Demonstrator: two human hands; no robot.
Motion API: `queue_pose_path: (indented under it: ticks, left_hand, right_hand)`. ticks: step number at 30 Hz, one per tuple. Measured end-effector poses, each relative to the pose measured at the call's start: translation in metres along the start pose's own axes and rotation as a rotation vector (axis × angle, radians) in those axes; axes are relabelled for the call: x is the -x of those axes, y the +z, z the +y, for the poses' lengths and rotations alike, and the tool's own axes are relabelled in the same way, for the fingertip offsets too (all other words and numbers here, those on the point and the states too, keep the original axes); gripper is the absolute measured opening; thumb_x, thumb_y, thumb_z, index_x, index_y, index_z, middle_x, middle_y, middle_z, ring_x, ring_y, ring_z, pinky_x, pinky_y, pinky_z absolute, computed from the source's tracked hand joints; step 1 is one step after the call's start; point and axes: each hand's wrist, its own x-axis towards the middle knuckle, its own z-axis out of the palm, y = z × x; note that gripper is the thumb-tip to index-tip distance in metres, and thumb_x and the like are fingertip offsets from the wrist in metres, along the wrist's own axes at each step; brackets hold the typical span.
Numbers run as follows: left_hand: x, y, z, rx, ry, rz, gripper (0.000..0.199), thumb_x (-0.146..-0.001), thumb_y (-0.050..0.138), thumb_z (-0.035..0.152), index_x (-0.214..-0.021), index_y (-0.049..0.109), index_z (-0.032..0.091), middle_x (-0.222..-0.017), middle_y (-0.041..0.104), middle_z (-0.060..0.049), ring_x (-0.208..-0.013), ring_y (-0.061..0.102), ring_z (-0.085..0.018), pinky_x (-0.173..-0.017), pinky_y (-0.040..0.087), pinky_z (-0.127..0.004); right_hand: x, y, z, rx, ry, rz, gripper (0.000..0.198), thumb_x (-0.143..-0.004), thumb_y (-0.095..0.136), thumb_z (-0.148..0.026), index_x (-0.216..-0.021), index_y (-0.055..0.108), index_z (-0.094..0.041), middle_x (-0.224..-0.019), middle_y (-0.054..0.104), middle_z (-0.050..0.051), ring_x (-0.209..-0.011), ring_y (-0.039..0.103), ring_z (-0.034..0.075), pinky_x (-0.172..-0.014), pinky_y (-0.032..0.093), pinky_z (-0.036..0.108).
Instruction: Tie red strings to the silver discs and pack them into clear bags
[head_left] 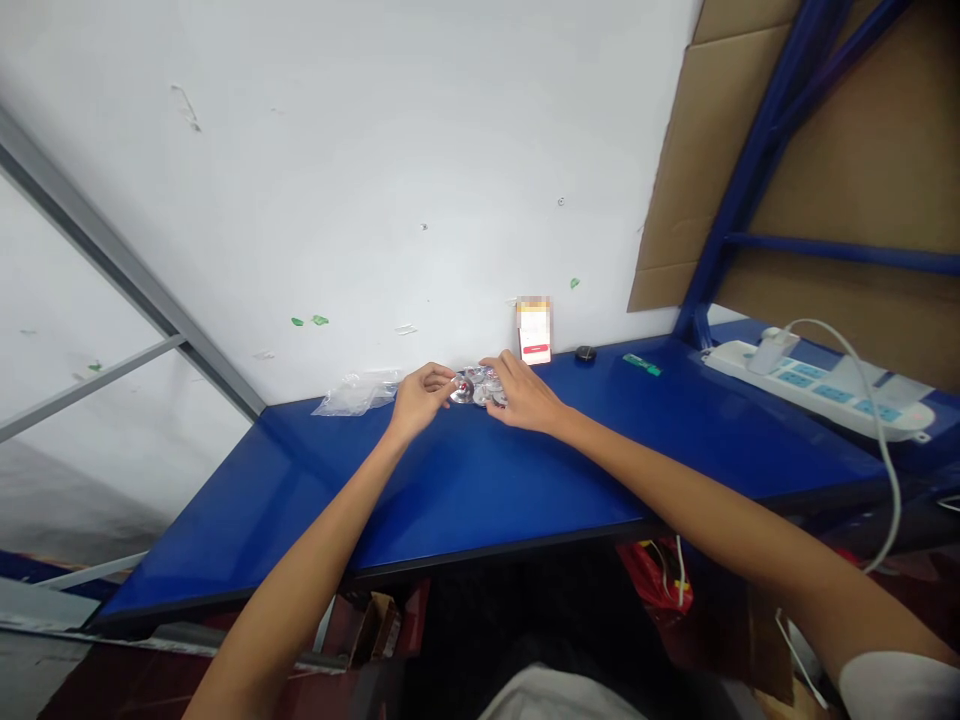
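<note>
Near the back edge of the blue table, my left hand (420,403) pinches a shiny round metal disc (461,389) between thumb and fingers; a small red spot shows at its middle. Right beside it, my right hand (523,395) curls its fingers over a cluster of similar shiny round pieces (484,391). The palm hides part of that cluster, and how many pieces there are cannot be told. A crumpled clear plastic bag (356,394) lies just left of my left hand.
Behind my right hand a lit phone (535,335) leans against the white wall. A black round object (586,354) and a green strip (643,365) lie farther right. A white power strip (814,390) with a plugged-in charger and cable sits at the table's (480,500) right end.
</note>
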Motion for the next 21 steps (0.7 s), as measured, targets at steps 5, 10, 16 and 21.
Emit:
queue_pose_path:
  ticks: [5,10,16,21]
  left_hand:
    - [0.0,0.006,-0.005,0.075,0.041,-0.053,0.032,-0.084,0.081,0.041,-0.101,0.069,0.017,-0.087,0.076,-0.006,-0.078,0.074,-0.02,-0.071,0.064,-0.034]
    - [0.0,0.007,-0.001,0.122,0.074,-0.029,0.031,-0.084,0.08,0.038,-0.103,0.067,0.017,-0.088,0.075,-0.006,-0.082,0.074,-0.02,-0.073,0.063,-0.034]
    - [-0.006,-0.007,-0.003,0.182,0.065,0.189,0.031,-0.084,0.078,0.037,-0.103,0.061,0.02,-0.087,0.073,-0.002,-0.075,0.072,-0.017,-0.074,0.061,-0.033]
    - [-0.002,-0.004,0.002,0.197,0.034,-0.055,0.037,-0.081,0.082,0.04,-0.105,0.065,0.017,-0.087,0.073,-0.003,-0.077,0.07,-0.018,-0.071,0.06,-0.032]
  right_hand:
    - [0.0,-0.001,-0.002,-0.053,0.011,-0.013,0.065,-0.086,0.07,-0.023,-0.146,0.045,-0.018,-0.128,0.053,0.018,-0.115,0.056,0.037,-0.099,0.052,0.052]
    - [0.001,0.001,-0.003,-0.145,0.072,-0.004,0.067,-0.084,0.072,-0.024,-0.145,0.046,-0.021,-0.13,0.052,0.015,-0.113,0.059,0.034,-0.1,0.052,0.049]
    - [-0.001,0.006,0.006,-0.444,0.274,-0.093,0.062,-0.086,0.068,-0.029,-0.144,0.048,-0.022,-0.123,0.062,0.01,-0.104,0.064,0.027,-0.091,0.054,0.041]
    - [-0.006,0.004,0.006,-1.168,0.561,-0.247,0.039,-0.091,0.052,-0.034,-0.125,0.06,-0.017,-0.101,0.074,0.01,-0.087,0.069,0.024,-0.08,0.056,0.037]
